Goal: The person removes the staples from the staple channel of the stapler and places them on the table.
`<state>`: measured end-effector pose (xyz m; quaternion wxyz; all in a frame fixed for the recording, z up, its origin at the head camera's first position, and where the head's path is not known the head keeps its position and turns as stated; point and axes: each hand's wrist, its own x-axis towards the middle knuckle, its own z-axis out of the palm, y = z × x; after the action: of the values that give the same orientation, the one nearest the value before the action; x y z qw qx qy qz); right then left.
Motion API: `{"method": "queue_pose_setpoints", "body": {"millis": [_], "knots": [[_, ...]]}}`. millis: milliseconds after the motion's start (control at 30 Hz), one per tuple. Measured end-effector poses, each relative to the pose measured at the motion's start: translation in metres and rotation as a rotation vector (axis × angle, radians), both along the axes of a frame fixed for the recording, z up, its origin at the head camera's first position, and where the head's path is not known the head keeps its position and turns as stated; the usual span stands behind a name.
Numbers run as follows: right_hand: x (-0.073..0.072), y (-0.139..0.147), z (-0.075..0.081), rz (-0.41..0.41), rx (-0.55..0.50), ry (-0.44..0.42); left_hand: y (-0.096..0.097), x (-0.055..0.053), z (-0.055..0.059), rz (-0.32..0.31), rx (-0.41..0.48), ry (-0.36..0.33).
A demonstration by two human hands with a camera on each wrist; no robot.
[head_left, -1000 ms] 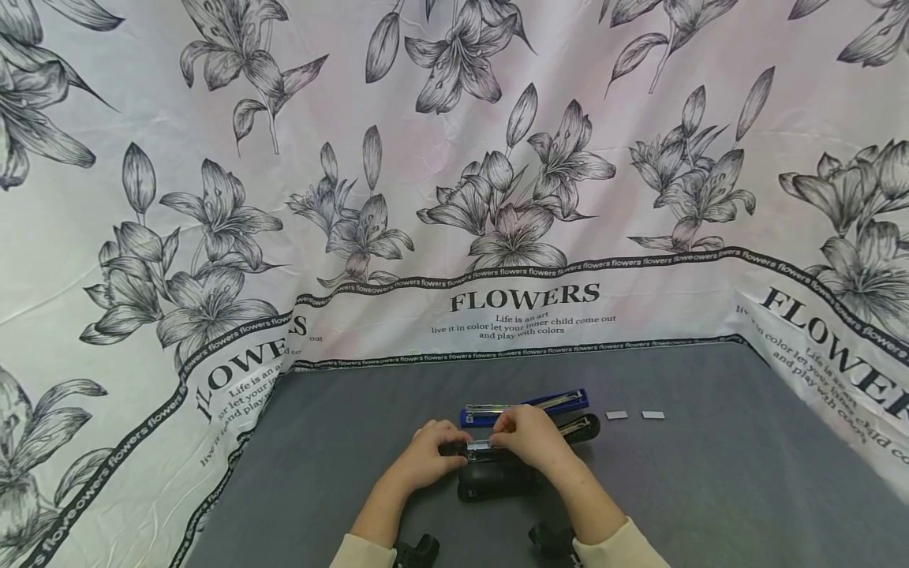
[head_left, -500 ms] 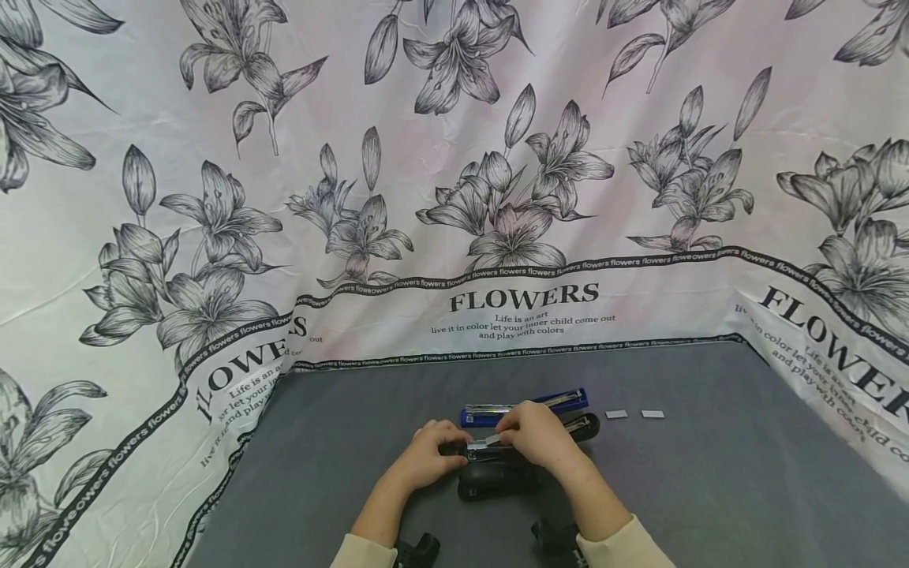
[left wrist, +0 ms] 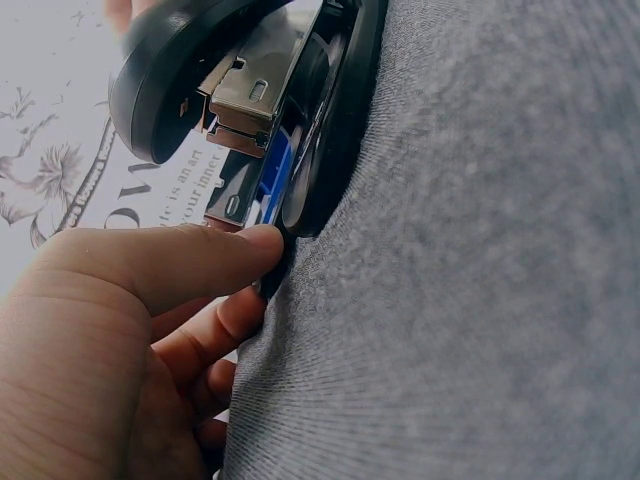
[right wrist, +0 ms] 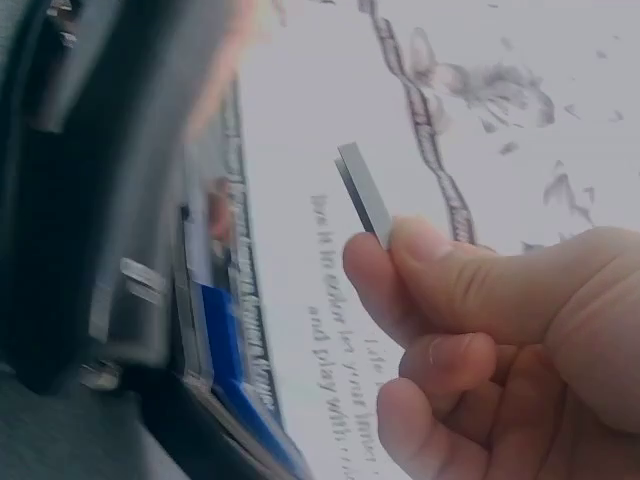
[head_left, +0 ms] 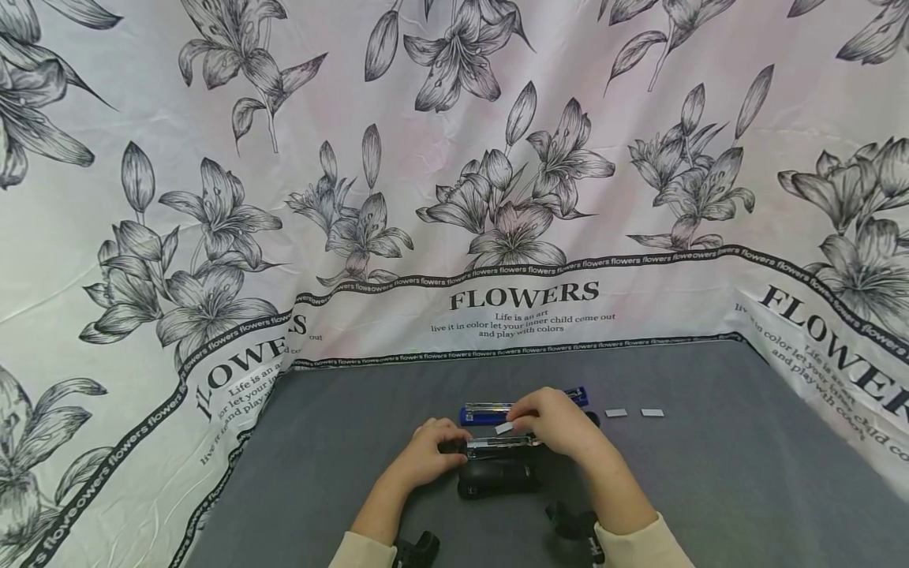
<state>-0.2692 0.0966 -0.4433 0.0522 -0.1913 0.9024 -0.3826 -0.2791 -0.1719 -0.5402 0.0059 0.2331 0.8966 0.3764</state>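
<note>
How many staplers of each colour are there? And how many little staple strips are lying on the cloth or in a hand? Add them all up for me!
Black staplers: 2 (one held by the left hand, one nearer the person)
Blue stapler: 1
Staple strips: 3 (one in the right hand, two on the grey cloth)
Total: 6

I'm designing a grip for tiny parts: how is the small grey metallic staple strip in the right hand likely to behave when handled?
The small grey metallic staple strip is probably stiff: it juts straight out from the right hand. It's likely light, being thin and short. Its flat sides should make rolling unlikely.
</note>
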Motion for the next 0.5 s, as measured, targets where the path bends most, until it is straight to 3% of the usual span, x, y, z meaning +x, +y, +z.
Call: {"method": "queue_pose_setpoints", "body": {"millis": [267, 500], "knots": [[0.003, 0.024, 0.017, -0.004, -0.022, -0.011, 0.0, 0.0, 0.0, 0.001, -0.004, -0.004], [0.001, 0.046, 0.021, -0.04, -0.024, 0.012, 0.0, -0.001, -0.003, -0.001, -0.01, -0.004]]}}
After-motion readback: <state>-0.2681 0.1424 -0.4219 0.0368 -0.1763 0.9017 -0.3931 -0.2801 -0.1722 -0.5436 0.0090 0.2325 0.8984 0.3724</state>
